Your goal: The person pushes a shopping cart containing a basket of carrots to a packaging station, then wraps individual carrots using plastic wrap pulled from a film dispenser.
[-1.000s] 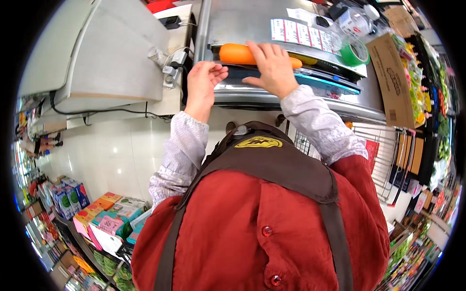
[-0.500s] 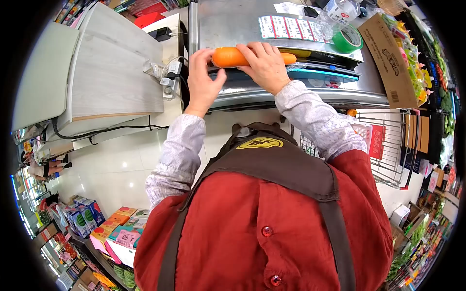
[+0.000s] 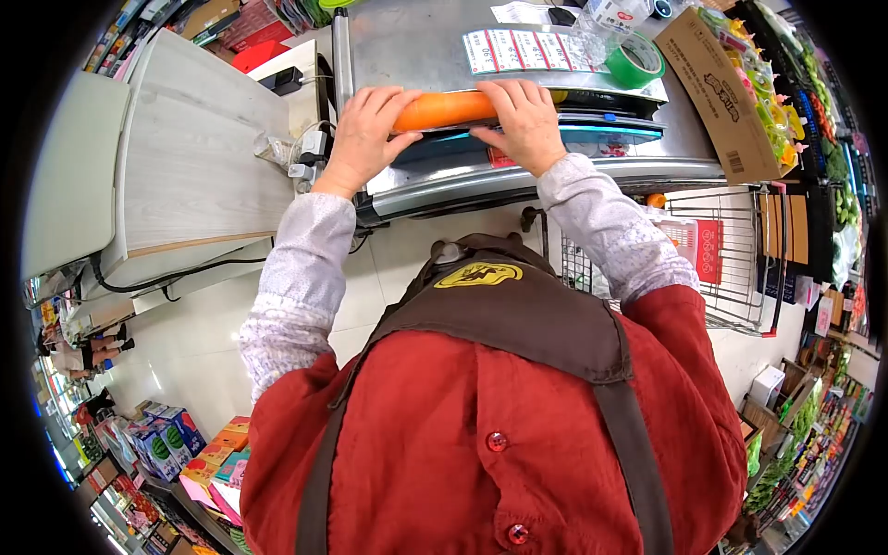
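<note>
The left hand, clear of the carrot a second ago, is now curled round its thick end while the right hand grasps the other, steadying it from both sides at the counter's near edge (whether lifted, I cannot tell).

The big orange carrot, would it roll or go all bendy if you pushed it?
The carrot would probably roll, because its sides look round. It likely won't bend much: it looks thick and straight between the left hand and right hand. Its smooth surface might be a little slippery.
</note>
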Available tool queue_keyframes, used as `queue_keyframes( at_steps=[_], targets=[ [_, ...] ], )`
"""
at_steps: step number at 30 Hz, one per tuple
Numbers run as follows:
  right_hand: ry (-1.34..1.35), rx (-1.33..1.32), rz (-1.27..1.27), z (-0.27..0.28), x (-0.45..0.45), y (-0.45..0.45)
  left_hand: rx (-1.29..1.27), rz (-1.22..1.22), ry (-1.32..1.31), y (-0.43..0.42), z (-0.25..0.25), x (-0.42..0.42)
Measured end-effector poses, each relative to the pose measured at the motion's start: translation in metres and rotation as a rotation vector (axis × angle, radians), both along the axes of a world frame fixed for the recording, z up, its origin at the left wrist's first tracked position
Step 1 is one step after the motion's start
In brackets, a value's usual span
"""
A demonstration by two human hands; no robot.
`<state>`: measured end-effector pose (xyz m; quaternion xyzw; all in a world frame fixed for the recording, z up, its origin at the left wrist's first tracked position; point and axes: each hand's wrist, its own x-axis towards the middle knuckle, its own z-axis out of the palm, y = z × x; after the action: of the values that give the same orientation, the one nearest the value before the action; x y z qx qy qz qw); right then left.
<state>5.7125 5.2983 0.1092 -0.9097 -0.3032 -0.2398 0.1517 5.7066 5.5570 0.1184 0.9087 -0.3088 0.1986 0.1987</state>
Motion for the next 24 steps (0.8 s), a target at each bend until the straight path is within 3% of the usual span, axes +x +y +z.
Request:
queue_keyframes(
  at_steps=[13,24],
  targets=[
    [-0.059,-0.044,0.158,-0.007,0.013,-0.015,-0.103,-0.153,0.224,-0.001,0.019,0.008],
    [-0.048,-0.036,0.299,0.002,0.037,-0.027,-0.243,-0.059,0.537,-0.004,0.034,0.018]
  ],
)
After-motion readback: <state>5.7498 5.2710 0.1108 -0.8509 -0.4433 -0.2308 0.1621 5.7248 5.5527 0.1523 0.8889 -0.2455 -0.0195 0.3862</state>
